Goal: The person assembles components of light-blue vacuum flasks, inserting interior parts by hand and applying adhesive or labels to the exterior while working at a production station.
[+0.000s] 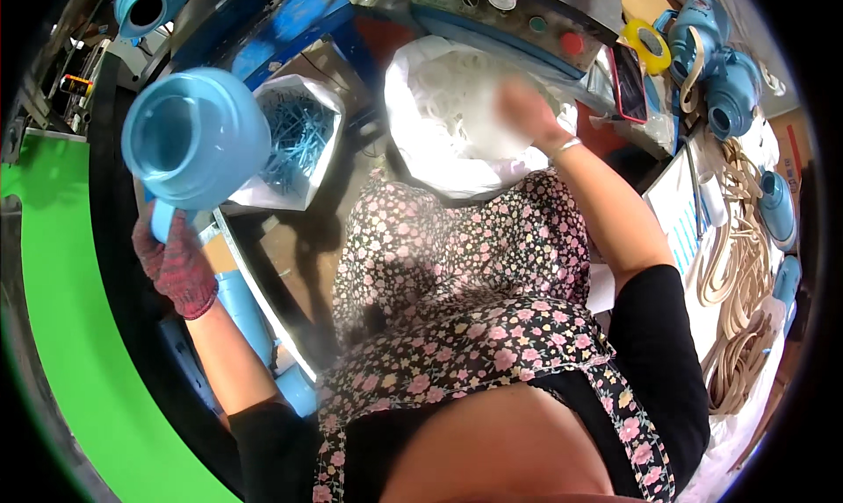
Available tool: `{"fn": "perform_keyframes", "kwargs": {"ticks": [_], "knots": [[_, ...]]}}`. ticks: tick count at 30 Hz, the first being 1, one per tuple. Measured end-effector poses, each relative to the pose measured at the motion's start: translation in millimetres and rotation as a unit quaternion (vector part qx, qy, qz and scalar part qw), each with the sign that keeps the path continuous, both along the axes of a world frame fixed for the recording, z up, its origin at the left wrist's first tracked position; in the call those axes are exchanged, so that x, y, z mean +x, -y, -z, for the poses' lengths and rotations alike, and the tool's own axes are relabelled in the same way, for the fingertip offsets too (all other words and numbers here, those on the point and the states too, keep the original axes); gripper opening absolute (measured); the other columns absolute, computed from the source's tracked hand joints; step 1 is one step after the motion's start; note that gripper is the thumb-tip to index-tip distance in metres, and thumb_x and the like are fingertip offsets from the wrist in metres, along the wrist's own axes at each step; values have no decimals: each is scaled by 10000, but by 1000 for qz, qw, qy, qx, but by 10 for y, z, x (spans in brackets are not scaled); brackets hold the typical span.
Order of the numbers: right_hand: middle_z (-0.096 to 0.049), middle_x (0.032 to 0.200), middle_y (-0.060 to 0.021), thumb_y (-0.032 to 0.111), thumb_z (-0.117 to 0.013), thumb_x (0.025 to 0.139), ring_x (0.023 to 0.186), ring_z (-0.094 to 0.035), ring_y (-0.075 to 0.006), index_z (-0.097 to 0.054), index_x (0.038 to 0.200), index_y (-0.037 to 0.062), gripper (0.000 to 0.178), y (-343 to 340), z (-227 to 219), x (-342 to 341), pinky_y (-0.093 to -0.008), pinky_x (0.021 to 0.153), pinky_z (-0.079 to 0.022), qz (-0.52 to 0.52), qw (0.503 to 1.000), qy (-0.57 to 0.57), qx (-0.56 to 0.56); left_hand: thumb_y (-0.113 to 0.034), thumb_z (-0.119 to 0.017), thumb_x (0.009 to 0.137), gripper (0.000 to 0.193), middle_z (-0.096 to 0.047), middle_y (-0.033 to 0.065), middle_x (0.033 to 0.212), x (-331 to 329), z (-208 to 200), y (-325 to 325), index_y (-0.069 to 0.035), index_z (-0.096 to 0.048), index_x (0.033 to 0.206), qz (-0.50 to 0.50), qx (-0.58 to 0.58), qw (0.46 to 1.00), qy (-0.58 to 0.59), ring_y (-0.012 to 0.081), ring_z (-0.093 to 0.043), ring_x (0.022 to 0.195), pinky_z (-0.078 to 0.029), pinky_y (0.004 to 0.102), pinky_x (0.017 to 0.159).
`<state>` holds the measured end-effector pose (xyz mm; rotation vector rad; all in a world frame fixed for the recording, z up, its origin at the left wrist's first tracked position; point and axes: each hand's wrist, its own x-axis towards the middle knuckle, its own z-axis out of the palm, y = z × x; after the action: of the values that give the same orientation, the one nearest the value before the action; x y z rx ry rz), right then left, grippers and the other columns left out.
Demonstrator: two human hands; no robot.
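Note:
My left hand [182,270], in a dark red knitted glove, is closed round the handle of a light blue plastic jug [235,121]. The jug is held up at the left, its wide round opening facing up toward me. Over the right part of a white bag [474,178] is my right hand [529,112], bare and smeared by motion, so its fingers cannot be made out. Translucent white ring-like pieces [448,86] lie in that bag. Beside the jug, a second white bag [299,195] holds many thin blue plastic strips [299,138].
A control box with a red button [572,43] stands beyond the bags. At the right are a phone [629,83], yellow tape [648,46], more blue jugs [733,94] and coiled beige straps [729,266]. A green surface [61,239] runs along the left, behind a black curved edge [123,239].

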<state>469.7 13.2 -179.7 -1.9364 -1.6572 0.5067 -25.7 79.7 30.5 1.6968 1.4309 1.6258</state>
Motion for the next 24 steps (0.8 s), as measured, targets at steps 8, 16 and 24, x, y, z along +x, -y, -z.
{"fn": "perform_keyframes", "kwargs": {"ticks": [8, 16, 24], "knots": [[-674, 980, -74, 124, -637, 912, 920, -661, -172, -597, 952, 39, 102, 646, -1643, -431, -302, 821, -526, 13, 959, -239, 149, -176, -637, 902, 322, -573, 145, 1232, 274, -309, 540, -10, -594, 1175, 133, -14, 963, 234, 273, -581, 1074, -500, 408, 876], [-680, 925, -89, 151, -659, 905, 870, -648, -123, -562, 994, 10, 193, 1176, -1759, -1079, -261, 791, -528, 21, 836, -523, 163, -294, -858, 599, 893, -553, 162, 1290, 1575, 1, 1156, -39, -453, 1353, 551, -210, 800, 113, 316, -511, 1215, -405, 433, 1020], [-654, 941, -118, 58, -583, 907, 822, -685, -217, -501, 1243, 0, 350, 1702, -2462, -896, -316, 774, -561, -32, 823, -544, 161, -323, -957, 421, 923, -566, 183, 1263, 1820, -273, 1038, -122, -553, 1226, 637, 72, 747, -176, 350, -534, 1198, -400, 483, 1022]]}}
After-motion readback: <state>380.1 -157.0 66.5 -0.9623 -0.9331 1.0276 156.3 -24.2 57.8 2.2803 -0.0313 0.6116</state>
